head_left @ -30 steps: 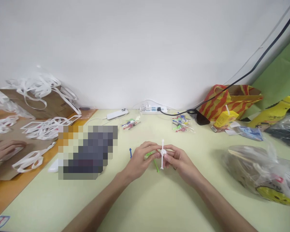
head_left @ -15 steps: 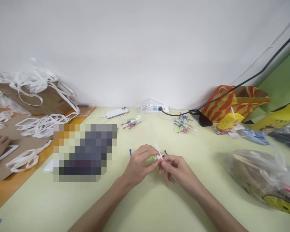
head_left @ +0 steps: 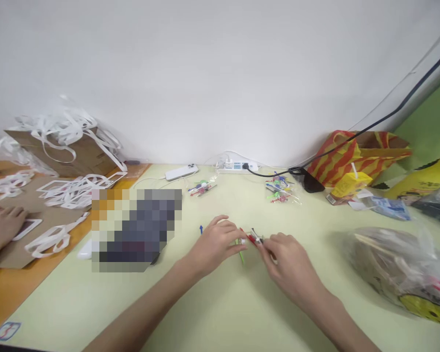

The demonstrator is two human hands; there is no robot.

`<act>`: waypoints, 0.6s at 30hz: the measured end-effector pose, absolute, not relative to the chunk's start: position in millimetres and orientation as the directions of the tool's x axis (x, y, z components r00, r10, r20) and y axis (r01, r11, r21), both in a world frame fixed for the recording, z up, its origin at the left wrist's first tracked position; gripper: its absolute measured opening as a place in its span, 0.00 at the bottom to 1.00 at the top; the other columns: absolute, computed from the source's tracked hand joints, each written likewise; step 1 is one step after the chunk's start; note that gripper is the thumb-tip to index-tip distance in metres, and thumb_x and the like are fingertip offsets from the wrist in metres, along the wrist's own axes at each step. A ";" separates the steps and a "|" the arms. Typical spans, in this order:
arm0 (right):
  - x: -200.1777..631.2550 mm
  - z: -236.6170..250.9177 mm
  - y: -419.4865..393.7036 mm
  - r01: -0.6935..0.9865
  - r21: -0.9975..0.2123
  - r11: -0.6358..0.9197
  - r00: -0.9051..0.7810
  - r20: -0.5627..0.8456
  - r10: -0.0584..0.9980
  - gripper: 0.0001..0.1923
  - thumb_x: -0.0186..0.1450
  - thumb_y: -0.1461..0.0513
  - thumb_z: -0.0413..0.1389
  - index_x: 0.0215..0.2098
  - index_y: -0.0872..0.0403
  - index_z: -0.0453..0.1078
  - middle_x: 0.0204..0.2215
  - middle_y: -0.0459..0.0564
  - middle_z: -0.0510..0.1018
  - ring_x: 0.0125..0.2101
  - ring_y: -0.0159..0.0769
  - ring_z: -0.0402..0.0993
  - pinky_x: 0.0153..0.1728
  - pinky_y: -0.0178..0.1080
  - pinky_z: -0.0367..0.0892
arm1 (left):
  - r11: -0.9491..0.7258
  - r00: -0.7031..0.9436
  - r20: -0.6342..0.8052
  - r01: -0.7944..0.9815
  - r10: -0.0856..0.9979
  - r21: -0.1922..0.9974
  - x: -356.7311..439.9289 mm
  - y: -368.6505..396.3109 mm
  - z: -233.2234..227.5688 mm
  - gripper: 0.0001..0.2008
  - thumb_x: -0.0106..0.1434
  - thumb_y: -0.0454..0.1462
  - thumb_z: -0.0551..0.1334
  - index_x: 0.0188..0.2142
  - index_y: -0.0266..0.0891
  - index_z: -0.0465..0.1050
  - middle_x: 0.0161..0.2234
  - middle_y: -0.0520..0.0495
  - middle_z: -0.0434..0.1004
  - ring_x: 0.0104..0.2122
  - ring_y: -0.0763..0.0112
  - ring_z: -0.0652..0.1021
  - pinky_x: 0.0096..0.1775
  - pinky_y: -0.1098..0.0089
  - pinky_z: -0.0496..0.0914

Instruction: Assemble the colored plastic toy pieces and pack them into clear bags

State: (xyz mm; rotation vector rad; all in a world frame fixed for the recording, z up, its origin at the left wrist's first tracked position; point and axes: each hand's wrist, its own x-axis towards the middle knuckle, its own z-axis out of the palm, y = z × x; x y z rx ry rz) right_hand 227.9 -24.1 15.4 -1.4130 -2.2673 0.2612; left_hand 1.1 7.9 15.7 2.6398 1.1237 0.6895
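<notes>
Handling: small plastic toy parts (head_left: 250, 239), we judge light, stiff, snap-prone | left hand (head_left: 214, 243) fingers pinch green stem (head_left: 241, 253) | right hand (head_left: 289, 261) fingers pinch red-white end | hold near joints.

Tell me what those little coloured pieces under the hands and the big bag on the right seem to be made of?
The small pieces between the left hand and right hand look like moulded plastic: thin, stiff and brightly coloured in red, white and green. The bag looks like thin clear plastic film, glossy and crinkled, with its contents showing through.
</notes>
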 end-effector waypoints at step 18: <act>209.8 0.6 -7.8 0.880 -0.210 0.427 -0.383 0.220 0.897 0.17 0.72 0.57 0.54 0.26 0.53 0.71 0.25 0.49 0.77 0.30 0.39 0.70 0.37 0.43 0.51 | -0.670 0.616 0.262 0.692 0.743 0.269 -8.4 3.8 -2.1 0.09 0.65 0.40 0.68 0.45 0.46 0.76 0.40 0.51 0.79 0.45 0.66 0.78 0.65 0.52 0.53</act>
